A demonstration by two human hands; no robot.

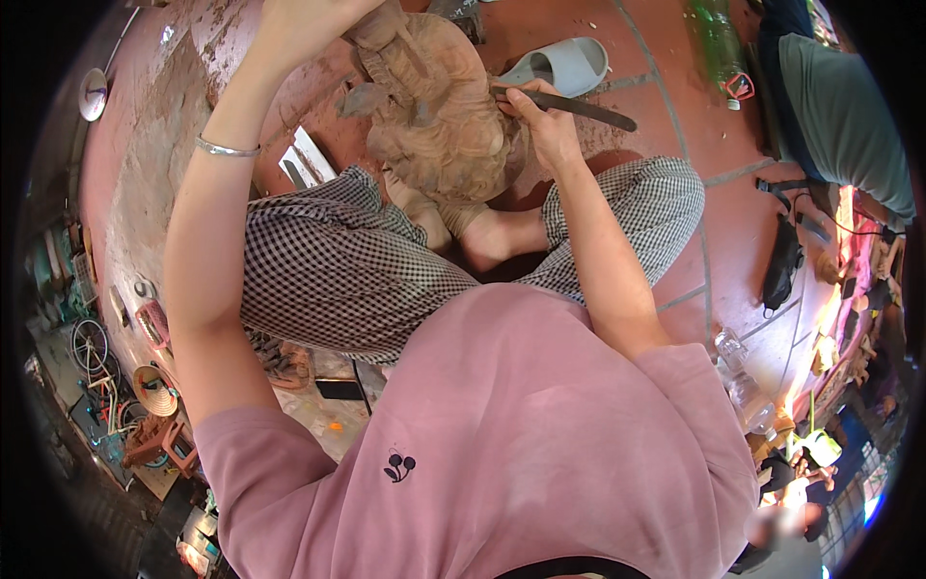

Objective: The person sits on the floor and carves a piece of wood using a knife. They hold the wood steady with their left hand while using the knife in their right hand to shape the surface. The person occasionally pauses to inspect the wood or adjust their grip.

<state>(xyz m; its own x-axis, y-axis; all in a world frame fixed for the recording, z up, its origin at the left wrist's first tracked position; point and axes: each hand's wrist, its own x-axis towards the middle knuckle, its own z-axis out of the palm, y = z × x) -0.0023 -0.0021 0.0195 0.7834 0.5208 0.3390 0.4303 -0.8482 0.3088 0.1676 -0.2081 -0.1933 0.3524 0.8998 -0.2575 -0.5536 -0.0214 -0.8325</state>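
Observation:
A brown carved figure [434,116] with deep folds and ridges stands between my crossed legs, its lower end by my bare feet. My right hand [545,121] is closed around a long, flat, dark tool with a rounded end [603,114]. The tool's other end points at the figure's right side; whether it touches is hard to see. At the top edge of the picture, my left hand [313,21] lies against the upper part of the figure. Its fingers are mostly cut off by the frame, so their grip does not show.
A pale slipper [577,66] lies beyond my right hand on the red tiled floor. Further right are a green bottle [716,43], a black pouch [781,262] and a seated person's leg [839,116]. A white paper-like piece [309,159] lies left of the figure; a phone [340,389] is beside me.

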